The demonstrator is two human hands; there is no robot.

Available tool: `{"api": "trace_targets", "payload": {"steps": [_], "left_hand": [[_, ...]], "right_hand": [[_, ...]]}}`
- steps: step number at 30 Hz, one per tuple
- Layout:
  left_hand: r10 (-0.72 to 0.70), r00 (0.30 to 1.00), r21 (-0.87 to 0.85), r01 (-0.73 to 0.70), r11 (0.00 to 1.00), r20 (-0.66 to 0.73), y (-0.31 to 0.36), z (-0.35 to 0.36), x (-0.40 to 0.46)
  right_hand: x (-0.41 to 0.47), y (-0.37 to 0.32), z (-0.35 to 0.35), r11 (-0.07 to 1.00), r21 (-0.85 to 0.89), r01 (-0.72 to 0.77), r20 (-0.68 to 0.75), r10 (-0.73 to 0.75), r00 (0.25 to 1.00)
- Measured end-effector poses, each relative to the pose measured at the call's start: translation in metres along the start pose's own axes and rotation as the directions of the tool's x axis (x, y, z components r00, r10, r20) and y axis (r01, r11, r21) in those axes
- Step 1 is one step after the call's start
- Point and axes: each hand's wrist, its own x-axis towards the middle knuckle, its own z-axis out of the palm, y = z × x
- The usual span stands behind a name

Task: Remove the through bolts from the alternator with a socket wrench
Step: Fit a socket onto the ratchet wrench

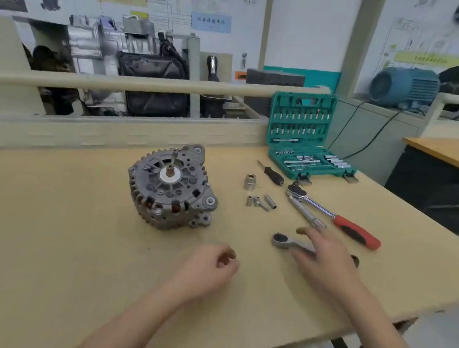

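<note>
Right hand (324, 253), fingers spread, rests on silver ratchet wrench (286, 241) lying head-left; left hand (208, 267) loosely curled, holding nothing

The alternator (171, 185) sits on the desk (50, 212) at frame centre. Right of it lie loose sockets (259, 202) and ratchet wrenches (331, 214). The open socket case (307, 142) stands behind them, upper right.

Two bare forearms are seen entering from the lower edge, each ending in an uncovered hand. No sleeve, cuff or glove is worn on either arm as far as the view reaches. The left hand (208, 267) and the right hand (323, 260) are shown without rings, watch or bands. The right hand's outline is slightly blurred.
</note>
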Motion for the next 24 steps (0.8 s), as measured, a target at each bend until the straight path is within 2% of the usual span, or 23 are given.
{"api": "trace_targets", "payload": {"steps": [1, 3, 8, 11, 14, 16, 19, 21, 24], "left_hand": [[0.011, 0.999, 0.036, -0.012, 0.999, 0.04, 0.003, 0.003, 0.009], [-0.002, 0.999, 0.049, 0.0, 0.999, 0.043, 0.004, 0.008, 0.028], [-0.013, 1.0, 0.05, 0.014, 0.999, -0.023, 0.01, 0.021, 0.071], [-0.026, 0.997, 0.037, 0.028, 0.999, -0.068, 0.009, 0.024, 0.085], [-0.041, 0.992, -0.009, 0.04, 0.999, -0.118, 0.007, 0.023, 0.092], [-0.05, 0.987, -0.04, 0.044, 0.998, -0.151, 0.005, 0.022, 0.096], [-0.062, 0.978, -0.078, 0.047, 0.996, -0.201, 0.002, 0.021, 0.098], [-0.064, 0.975, -0.088, 0.046, 0.995, -0.212, -0.001, 0.022, 0.099], [-0.052, 0.976, -0.086, 0.034, 0.996, -0.213, -0.004, 0.023, 0.102]], "right_hand": [[0.008, -0.003, 0.006, 0.995, -0.09, 0.031, 0.122, -0.02, 0.992], [0.019, -0.001, 0.017, 0.987, -0.149, 0.054, 0.226, -0.019, 0.974], [0.033, 0.009, 0.029, 0.98, -0.194, 0.052, 0.199, -0.013, 0.98], [0.043, 0.011, 0.028, 0.993, -0.112, -0.023, 0.197, 0.045, 0.979], [0.059, 0.013, 0.018, 0.976, 0.089, -0.197, 0.253, 0.169, 0.953], [0.07, 0.014, 0.01, 0.888, 0.3, -0.348, 0.316, 0.252, 0.915], [0.087, 0.016, 0.0, 0.616, 0.588, -0.524, 0.411, 0.331, 0.85], [0.095, 0.021, -0.005, 0.47, 0.678, -0.566, 0.44, 0.358, 0.824], [0.103, 0.029, -0.015, 0.335, 0.735, -0.59, 0.478, 0.362, 0.801]]}}
